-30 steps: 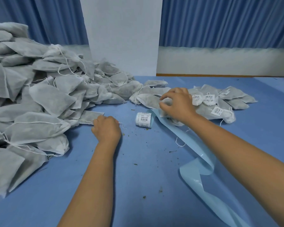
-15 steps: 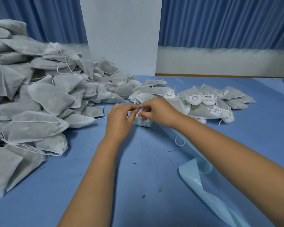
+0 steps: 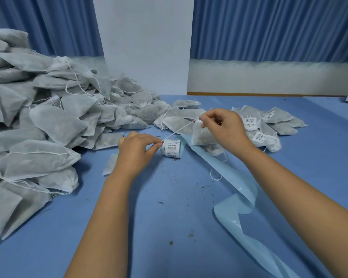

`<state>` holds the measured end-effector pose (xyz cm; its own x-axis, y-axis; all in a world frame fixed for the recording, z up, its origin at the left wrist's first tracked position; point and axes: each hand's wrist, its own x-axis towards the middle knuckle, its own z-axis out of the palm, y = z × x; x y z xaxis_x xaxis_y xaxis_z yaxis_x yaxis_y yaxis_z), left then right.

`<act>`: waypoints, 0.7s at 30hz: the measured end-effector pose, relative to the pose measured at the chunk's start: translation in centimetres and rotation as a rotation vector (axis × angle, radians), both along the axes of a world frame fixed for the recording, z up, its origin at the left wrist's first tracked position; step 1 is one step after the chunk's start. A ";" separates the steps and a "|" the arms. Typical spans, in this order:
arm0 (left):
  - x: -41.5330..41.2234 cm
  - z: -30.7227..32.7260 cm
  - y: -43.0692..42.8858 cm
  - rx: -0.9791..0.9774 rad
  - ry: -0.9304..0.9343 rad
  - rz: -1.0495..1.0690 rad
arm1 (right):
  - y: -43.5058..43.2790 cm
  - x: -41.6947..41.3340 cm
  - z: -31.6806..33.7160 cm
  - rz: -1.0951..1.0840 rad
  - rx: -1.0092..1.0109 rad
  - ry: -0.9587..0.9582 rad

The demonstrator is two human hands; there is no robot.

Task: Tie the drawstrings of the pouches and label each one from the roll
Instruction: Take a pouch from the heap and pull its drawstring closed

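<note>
While my left hand [image 3: 136, 151] pinches the taut drawstring [image 3: 179, 131] at centre frame, my right hand [image 3: 225, 127] pinches its other end at the pouch [image 3: 201, 135], just right of the label roll [image 3: 172, 148].

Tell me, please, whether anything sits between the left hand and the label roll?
Nothing visible does. The left hand pinches the drawstring right beside the label roll. The string slants up and away to the pouch held by the right hand.

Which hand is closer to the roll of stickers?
Left. The left hand pinches the string right beside the label roll; the right hand holds a pouch farther back, to its right.
</note>
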<state>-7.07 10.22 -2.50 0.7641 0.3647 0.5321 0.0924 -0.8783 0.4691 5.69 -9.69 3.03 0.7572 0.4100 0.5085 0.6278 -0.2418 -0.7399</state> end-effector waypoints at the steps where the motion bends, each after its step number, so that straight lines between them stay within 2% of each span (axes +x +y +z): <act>1: -0.1 0.1 0.0 0.000 0.025 -0.001 | -0.6 0.1 0.0 -0.014 0.025 -0.008; 4: -0.3 0.5 -0.6 -0.073 0.112 -0.073 | -1.9 0.5 0.0 -0.048 0.065 -0.028; 8: -0.7 1.2 -1.9 -0.414 0.194 -0.201 | -3.0 1.1 -0.5 -0.108 0.100 -0.027; 10: -0.9 1.9 -2.5 -0.554 0.142 -0.270 | -3.5 1.3 -1.2 -0.146 0.058 -0.048; 13: -1.1 2.8 -2.9 -0.849 -0.044 -0.401 | -4.2 1.2 -2.5 -0.148 -0.078 -0.122; 16: -1.0 3.3 -3.1 -1.118 -0.161 -0.499 | -4.6 0.6 -3.6 -0.104 -0.192 -0.280; 21: -0.4 3.3 -2.5 -1.502 -0.305 -0.533 | -4.4 -1.3 -4.0 0.016 -0.301 -0.492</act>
